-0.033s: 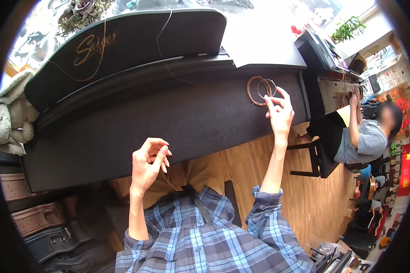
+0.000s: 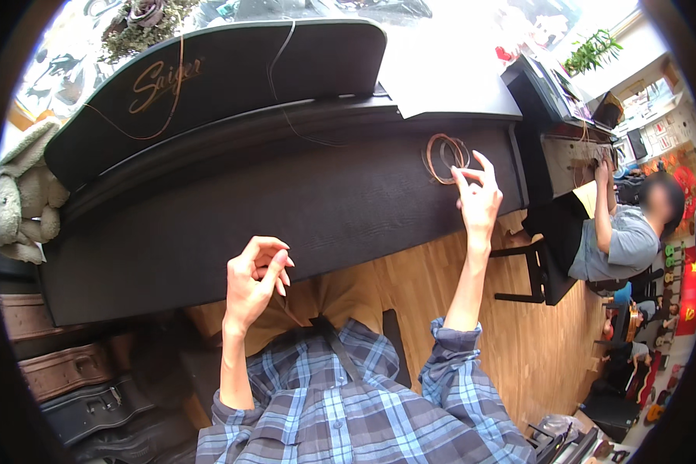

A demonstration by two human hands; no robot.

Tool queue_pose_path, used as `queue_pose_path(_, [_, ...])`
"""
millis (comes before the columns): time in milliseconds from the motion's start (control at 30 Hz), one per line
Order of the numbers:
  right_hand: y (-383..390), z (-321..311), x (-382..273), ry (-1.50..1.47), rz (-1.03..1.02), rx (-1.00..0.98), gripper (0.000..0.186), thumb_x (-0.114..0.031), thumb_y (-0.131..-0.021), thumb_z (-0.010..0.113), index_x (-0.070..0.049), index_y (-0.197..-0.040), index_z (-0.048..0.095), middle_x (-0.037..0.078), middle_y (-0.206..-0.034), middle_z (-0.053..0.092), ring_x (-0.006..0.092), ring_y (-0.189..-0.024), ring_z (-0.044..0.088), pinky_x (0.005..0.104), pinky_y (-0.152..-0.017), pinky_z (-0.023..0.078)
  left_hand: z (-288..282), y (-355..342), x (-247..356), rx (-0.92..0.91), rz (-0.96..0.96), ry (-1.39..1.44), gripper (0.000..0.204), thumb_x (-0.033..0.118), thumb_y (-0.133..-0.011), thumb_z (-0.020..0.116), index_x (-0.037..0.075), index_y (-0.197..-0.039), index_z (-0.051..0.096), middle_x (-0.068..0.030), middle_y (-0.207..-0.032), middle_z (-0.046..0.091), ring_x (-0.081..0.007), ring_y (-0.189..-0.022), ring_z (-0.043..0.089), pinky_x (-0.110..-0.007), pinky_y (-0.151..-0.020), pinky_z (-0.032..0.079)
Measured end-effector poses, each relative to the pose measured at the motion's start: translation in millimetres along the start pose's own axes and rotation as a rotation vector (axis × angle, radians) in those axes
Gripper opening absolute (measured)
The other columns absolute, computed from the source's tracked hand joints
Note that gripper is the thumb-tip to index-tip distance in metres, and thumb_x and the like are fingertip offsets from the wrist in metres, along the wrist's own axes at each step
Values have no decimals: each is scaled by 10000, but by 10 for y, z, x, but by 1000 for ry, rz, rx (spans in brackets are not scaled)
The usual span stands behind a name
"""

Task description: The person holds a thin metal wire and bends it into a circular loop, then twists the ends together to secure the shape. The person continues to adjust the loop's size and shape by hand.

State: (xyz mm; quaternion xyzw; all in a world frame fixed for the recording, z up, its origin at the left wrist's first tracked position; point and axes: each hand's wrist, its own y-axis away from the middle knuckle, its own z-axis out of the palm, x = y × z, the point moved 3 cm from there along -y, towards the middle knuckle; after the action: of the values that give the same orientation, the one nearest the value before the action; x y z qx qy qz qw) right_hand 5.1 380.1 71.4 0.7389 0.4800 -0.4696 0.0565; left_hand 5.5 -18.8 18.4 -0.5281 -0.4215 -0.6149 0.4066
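At the right end of a black piano-like cabinet (image 2: 247, 201), my right hand (image 2: 479, 203) pinches thumb and fingertips at the edge of a coiled copper-coloured string (image 2: 435, 152). The coil forms several loose rings, some thinner and paler. My left hand (image 2: 251, 282) hovers by the cabinet's front edge, its fingers curled toward the thumb. A thin brown strand (image 2: 292, 313) shows below it; I cannot make out whether the fingers hold it. Other loose thin strings hang over the upright black panel (image 2: 325, 58): a copper-coloured one (image 2: 179, 77) at the left and a pale one (image 2: 272, 85) near the middle.
A white sheet (image 2: 448, 85) lies at the back right. A plush toy (image 2: 27, 189) sits at the left end, above stacked instrument cases (image 2: 69, 371). At the right, another person in a grey shirt (image 2: 626, 243) works seated on a black chair (image 2: 545, 271).
The coil at my right hand has turned, and its rings overlap differently. Both hands otherwise keep nearly the same place and pose; the whole view has shifted slightly.
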Motion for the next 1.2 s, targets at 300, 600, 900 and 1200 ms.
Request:
queue_pose_path(300, [-26,-40,-241,243,-137,226,280,-106,-902,775,-65,-1171,709,19,-921,690,61,-529,381,249,-507,369,-13,-25,46,-2,-1,36,105,68,-994,657,9,-1080,646,-72,-844,689,-99,-636,654,-229,-520,540])
queue_pose_path(600, [94,1331,-1676,-488,-225,-383,517,-197,-906,792,-27,-1348,584,134,-1273,680,73,-621,651,232,-611,546,-3,-24,37,-10,28,36,107,67,-1009,633,6,-1097,625,-84,-843,693,-105,-636,659,-226,-517,535])
queue_pose_path(900, [362,1455,-2120,-612,-385,-407,138,-79,-1017,601,-3,-1065,706,89,-880,719,120,-698,677,265,-654,545,10,4,32,1,51,82,110,105,-1015,637,10,-1071,634,-63,-833,680,-91,-638,647,-225,-529,534])
queue_pose_path(1200, [957,420,-1794,-518,-372,-366,351,-239,-1122,405,-36,-873,548,5,-646,540,54,-496,438,217,-446,297,16,6,18,-6,86,89,122,144,-1032,617,30,-1062,646,-47,-813,693,-92,-653,650,-229,-547,520])
